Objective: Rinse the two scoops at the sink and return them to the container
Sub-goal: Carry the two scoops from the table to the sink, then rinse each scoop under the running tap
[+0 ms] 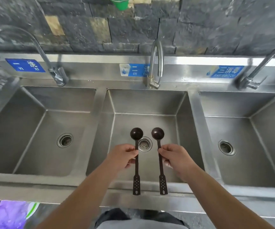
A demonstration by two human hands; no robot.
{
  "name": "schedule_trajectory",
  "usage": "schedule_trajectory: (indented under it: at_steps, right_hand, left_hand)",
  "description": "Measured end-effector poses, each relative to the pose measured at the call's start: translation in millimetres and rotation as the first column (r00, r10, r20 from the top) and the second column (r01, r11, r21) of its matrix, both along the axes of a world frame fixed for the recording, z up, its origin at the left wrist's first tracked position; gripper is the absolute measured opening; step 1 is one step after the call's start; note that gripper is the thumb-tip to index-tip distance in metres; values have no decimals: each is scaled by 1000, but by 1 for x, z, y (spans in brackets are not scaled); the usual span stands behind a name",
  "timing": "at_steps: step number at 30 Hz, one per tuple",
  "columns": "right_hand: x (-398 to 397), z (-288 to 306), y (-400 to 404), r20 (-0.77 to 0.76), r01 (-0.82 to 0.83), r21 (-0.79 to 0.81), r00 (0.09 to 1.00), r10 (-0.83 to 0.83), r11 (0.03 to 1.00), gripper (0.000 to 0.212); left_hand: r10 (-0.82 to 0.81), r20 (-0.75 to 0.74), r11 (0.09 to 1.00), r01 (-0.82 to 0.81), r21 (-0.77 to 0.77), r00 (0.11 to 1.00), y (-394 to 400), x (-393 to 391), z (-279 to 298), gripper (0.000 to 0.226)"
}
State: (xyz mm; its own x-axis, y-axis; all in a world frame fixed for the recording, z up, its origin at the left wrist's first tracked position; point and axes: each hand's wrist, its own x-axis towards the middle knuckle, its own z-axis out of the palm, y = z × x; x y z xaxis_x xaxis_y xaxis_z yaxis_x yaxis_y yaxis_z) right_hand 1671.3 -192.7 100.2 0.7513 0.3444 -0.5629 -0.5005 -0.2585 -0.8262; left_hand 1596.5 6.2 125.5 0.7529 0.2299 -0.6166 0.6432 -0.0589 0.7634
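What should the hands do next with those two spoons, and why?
Probably turn on the middle tap. The left hand and right hand each hold a dark scoop, the left scoop and right scoop, over the middle basin, but no water runs from the spout above, so one hand likely has to reach for its lever first.

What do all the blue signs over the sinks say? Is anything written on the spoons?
All signs appear mirror-reversed.
"一洗": left blue sign; small letters beneath too blurred.
"二清": middle sign, partly behind the faucet; small letters blurred.
"三消毒": right sign; small letters too blurred.
Scoops in the left hand and right hand: only holes, no readable words.
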Motion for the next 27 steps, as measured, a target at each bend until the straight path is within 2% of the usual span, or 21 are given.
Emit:
schedule_trajectory:
  at_steps: [6, 11, 16, 20, 24, 27]
  right_hand:
    - [78, -44, 10, -78, -52, -105, 996, 44, 993, 17]
    - [117, -107, 31, -121, -75, -183, 991, 53, 980, 18]
    - [141, -187, 46, -167, -49, -243, 986, 8, 969, 17]
    - [153, -250, 51, -181, -35, -291, 983, -19, 956, 25]
    - [155, -297, 50, -180, -21, -354, 983, -46, 935, 18]
    - [153, -318, 51, -190, -31, -383, 981, -45, 923, 24]
  left_hand:
    - [1, -65, 1000, 0, 17, 998, 5, 73, -46, 7]
    - [-13, -135, 1000, 16, 20, 991, 19, 118, -112, 8]
    - [-1, -210, 999, 8, 32, 978, 31, 147, -192, 12]
    - [-12, -268, 998, 29, 61, 963, 35, 157, -254, 18]
    - [-44, -276, 989, 80, 121, 960, 38, 164, -298, 25]
    - [-29, -278, 989, 67, 129, 960, 38, 173, -319, 31]
